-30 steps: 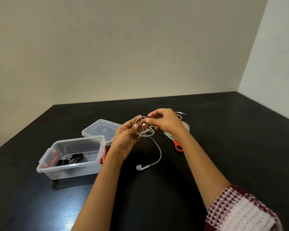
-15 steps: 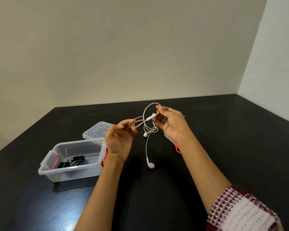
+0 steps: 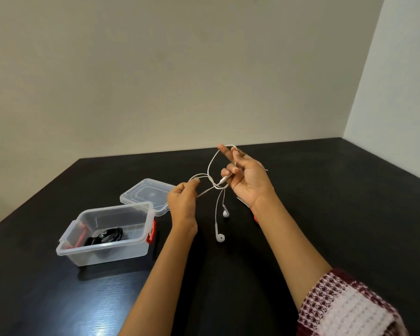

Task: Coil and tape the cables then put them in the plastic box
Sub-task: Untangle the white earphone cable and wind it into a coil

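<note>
A white earphone cable (image 3: 212, 169) hangs between both hands above the black table (image 3: 325, 202). My left hand (image 3: 182, 202) pinches one strand of it at the fingertips. My right hand (image 3: 245, 177) is raised palm up, its thumb and fingers holding the cable's inline remote, with a loop hooked over the raised fingers. Two earbuds (image 3: 220, 236) dangle below, close to the table. The clear plastic box (image 3: 107, 232) with red latches stands to the left and holds a coiled black cable (image 3: 107, 236).
The box's clear lid (image 3: 147, 196) lies flat behind the box. A red-handled pair of scissors (image 3: 254, 214) lies on the table, mostly hidden behind my right wrist. Walls close the table at the back and right.
The small coil at my left fingers has come apart. My hands have moved apart and my right hand has lifted, pulling a loop upward. Both earbuds now hang free.
</note>
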